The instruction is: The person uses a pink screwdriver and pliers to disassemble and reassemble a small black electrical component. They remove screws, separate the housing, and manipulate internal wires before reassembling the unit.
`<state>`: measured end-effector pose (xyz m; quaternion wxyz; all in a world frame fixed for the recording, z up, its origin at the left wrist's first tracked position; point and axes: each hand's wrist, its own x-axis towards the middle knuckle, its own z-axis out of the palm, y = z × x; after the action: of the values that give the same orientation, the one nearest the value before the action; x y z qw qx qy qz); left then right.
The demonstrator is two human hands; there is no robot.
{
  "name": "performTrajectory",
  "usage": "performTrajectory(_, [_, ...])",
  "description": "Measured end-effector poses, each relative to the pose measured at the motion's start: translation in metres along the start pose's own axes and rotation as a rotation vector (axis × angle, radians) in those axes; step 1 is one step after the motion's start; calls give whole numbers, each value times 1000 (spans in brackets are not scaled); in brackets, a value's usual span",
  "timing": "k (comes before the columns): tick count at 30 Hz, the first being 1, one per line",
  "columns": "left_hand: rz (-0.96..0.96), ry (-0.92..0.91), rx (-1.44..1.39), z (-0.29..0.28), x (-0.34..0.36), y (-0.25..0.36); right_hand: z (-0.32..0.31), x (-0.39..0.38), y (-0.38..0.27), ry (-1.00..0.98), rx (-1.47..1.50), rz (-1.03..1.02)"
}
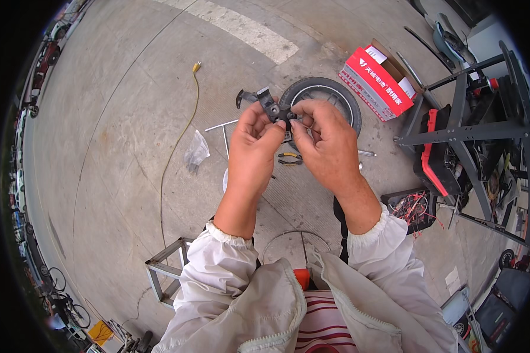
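Both hands hold a black metal bracket-like part (270, 108) up over the concrete floor. It has a hooked end at the left and a bright tab on top; its exact kind is unclear. My left hand (251, 147) grips its near left side between thumb and curled fingers. At its right end, my right hand (331, 138) pinches with thumb and forefinger. Below and beyond the hands lies a wheel with a black tyre (292, 87), partly covered by my right hand. Yellow-and-black pliers (290, 159) rest on the floor beneath, near a silver T-shaped wrench (225, 136).
A red and grey carton (378, 82) stands open beyond the wheel. On the right are a dark metal rack (465, 135) and a black tray (427, 219) of red wires. A clear plastic bag (196, 148), a yellow cord (192, 112) and a metal frame (164, 269) lie left.
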<state>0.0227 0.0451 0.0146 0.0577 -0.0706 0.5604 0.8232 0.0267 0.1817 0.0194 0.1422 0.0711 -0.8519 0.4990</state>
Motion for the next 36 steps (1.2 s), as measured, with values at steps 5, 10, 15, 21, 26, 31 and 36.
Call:
performTrajectory(5, [24, -25, 12, 0, 0, -2, 2, -1, 2, 15, -29, -19])
performTrajectory(10, [11, -22, 1, 1, -2, -1, 3, 0, -1, 48, 31, 59])
performTrajectory(15, [-67, 35, 11, -2, 1, 4, 2, 2, -3, 98, 81, 107])
performTrajectory(21, [-54, 15, -22, -2, 0, 2, 1, 2, -3, 56, 32, 2])
performTrajectory(26, [-20, -18, -12, -1, -1, -1, 1, 1, -1, 37, -5, 0])
performTrajectory(31, [-26, -30, -4, 1, -1, 1, 1, 2, 0, 44, -11, 22])
performTrajectory(36, [-49, -10, 7, 0, -1, 0, 1, 1, 1, 43, 99, 129])
